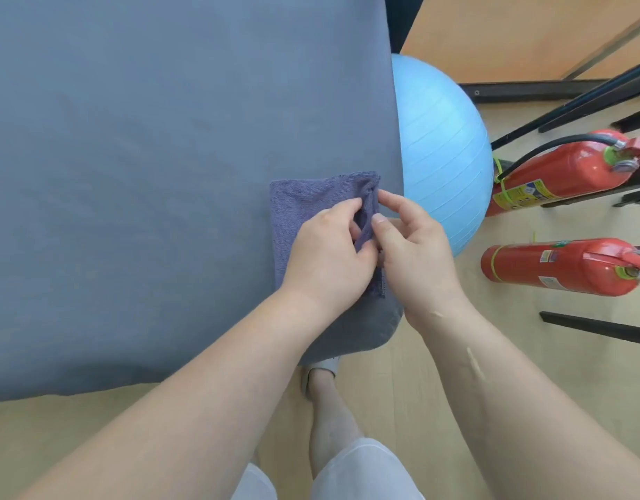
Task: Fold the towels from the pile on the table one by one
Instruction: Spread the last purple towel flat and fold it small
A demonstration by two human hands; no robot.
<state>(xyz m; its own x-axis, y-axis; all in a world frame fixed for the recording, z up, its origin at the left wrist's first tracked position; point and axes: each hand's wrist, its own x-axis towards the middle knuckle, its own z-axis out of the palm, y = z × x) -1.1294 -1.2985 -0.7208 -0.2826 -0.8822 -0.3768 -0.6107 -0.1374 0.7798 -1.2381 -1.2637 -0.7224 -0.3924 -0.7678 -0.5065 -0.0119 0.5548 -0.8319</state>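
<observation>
Surface: large table under a smooth grey-blue cloth cover, filling the left and centre of the view; its far and left edges are cut off by the frame. Pale wood-look floor below and to the right.

Beside the table's right edge: a light blue ribbed exercise ball, partly hidden behind the table. Further right, two red fire extinguishers, the upper one tilted, the lower one lying on its side; both nozzle ends are cut off at the frame edge, labels too small to read. Black stand legs cross the right side.

Task item: one small purple-blue terry towel, folded, lying flat near the table's near-right corner, its lower part hidden under the hands.

Left hand: fingers curled, clamped on a raised fold at the towel's right edge.

Right hand: thumb and forefinger tips slightly apart at the same edge, other fingers curled under. Whether they actually grip cloth cannot be told.

A foot in a grey slipper shows below the table corner.
</observation>
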